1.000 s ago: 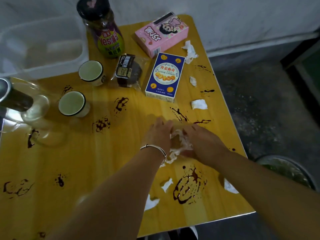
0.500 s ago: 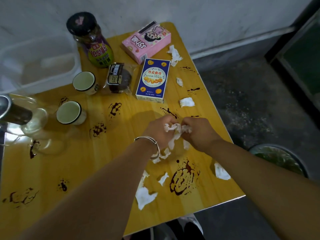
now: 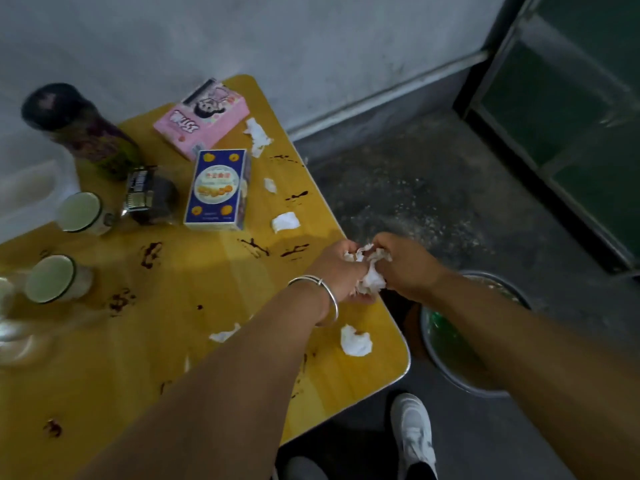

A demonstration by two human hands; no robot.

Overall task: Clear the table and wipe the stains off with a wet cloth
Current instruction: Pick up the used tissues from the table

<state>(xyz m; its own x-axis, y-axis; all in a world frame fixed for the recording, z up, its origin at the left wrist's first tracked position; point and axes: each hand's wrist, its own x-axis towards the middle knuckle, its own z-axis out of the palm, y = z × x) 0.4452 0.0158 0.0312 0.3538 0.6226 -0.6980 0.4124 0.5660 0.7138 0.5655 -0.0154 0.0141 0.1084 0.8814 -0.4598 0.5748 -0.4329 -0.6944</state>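
At the upper left of the frame my dark-capped bottle (image 3: 83,133) stands upright at the back of the table (image 3: 194,289), out of reach of my arms. Below it, at the left edge, two cups (image 3: 81,212) sit apart from each other, with a wrapped snack (image 3: 150,195) just beside the upper one. Toward the middle top lie a pink box (image 3: 202,119) and a blue cookie box (image 3: 218,188), both flat, so neither should tip while I work around them. None of these has been cleared yet, and dark stains (image 3: 151,254) are scattered across the yellow top.

Loose tissue scraps (image 3: 284,221) lie along the right side of the table, one more (image 3: 356,341) near its lower right corner. I judge I am gathering the litter first, since wiping over paper would only smear it.

My left hand (image 3: 341,268) and right hand (image 3: 405,265) are pressed together right at the table's right edge, both closed around a wad of tissue (image 3: 372,278) bunched between them so no bits drop. They are held out there because the basin (image 3: 485,341) sits on the floor at lower right, partly under my right forearm; I would guess the wad goes that way. I see no wet cloth that I can be sure of.
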